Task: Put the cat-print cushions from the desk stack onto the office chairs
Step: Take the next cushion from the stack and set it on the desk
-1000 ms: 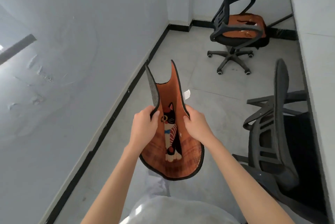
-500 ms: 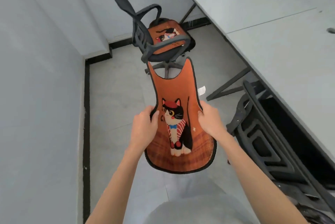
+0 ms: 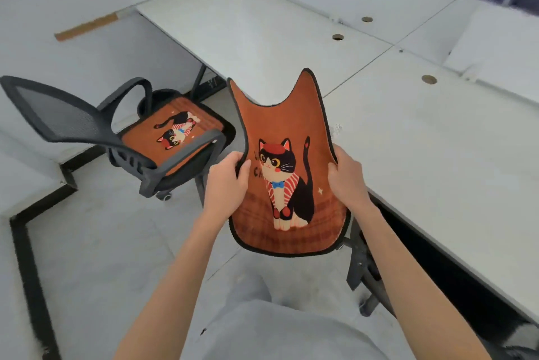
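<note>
— Status? Orange cat-print cushion [image 3: 287, 173] held over white counter [image 3: 437, 155] edge, left hand [image 3: 226, 184] and right hand [image 3: 347, 181] pinching opposite edges.
— Advice: keep level, lower print-up onto an uncushioned chair.

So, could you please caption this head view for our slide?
Both hands hold a cat-print cushion beside the desk; another lies on the office chair.

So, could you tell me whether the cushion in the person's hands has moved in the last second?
Yes. The held cushion has swung from over the floor beside the wall to the edge of the white desk, unfolding flat.
</note>
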`<state>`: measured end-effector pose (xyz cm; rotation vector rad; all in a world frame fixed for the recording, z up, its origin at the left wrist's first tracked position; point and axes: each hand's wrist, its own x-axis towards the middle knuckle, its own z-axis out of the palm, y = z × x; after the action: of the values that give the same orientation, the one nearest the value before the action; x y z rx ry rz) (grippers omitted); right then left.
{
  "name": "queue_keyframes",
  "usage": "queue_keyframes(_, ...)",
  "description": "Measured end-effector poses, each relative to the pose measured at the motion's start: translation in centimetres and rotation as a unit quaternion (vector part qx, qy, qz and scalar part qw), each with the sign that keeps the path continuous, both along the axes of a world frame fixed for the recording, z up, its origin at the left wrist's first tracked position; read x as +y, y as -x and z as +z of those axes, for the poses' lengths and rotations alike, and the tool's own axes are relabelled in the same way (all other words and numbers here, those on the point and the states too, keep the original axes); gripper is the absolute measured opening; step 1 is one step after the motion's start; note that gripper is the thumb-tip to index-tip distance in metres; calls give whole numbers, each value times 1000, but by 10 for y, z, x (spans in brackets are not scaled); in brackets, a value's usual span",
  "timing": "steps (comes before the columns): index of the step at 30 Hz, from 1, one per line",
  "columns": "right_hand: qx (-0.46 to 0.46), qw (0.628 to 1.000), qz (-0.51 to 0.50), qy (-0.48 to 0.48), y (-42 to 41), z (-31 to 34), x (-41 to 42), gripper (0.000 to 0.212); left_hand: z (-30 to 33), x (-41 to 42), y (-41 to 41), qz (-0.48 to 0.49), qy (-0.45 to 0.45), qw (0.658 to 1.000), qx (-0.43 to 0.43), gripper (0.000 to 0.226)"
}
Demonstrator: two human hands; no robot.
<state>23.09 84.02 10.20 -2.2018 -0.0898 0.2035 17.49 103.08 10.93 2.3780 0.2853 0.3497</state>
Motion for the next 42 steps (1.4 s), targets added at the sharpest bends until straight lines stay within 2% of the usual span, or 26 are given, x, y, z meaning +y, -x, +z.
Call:
queue_keyframes(10, 2, 969, -247, 7, -159, -26, -23, 38, -22, 9, -266, -213, 22, 976, 38, 25)
queue_keyframes(14, 4, 939, -342, 21, -199, -35, -55, 40, -32, -3, -348, -253, 30, 964, 79, 25)
queue_keyframes(19, 46, 896, -439, 39, -227, -72, -96, 37, -74, -32, -418, -262, 41, 953, 146, 22)
queue_keyframes(25, 134, 863, -483, 66, -234, -124, -126, 36, -125, -51, -447, -217, 18, 951, 218, 24)
queue_keyframes(28, 138, 845, -509, 92, -235, -129, -133, 33, -136, -40, -457, -180, 22, 949, 256, 27)
queue_keyframes(31, 155, 836, -516, 105, -230, -129, -139, 35, -143, -31, -459, -190, 6, 942, 278, 32)
queue_keyframes(34, 167, 823, -533, 103, -220, -131, -142, 43, -142, -34, -459, -223, -7, 946, 236, 43)
queue_keyframes(37, 157, 801, -572, 85, -203, -127, -137, 40, -134, -47, -457, -285, -34, 946, 150, 48)
queue_keyframes(39, 144, 780, -603, 80, -185, -120, -131, 37, -127, -65, -451, -347, -42, 931, 108, 43)
queue_keyframes(42, 114, 756, -638, 95, -146, -104, -121, 34, -119, -110, -430, -457, -22, 880, 130, 38)
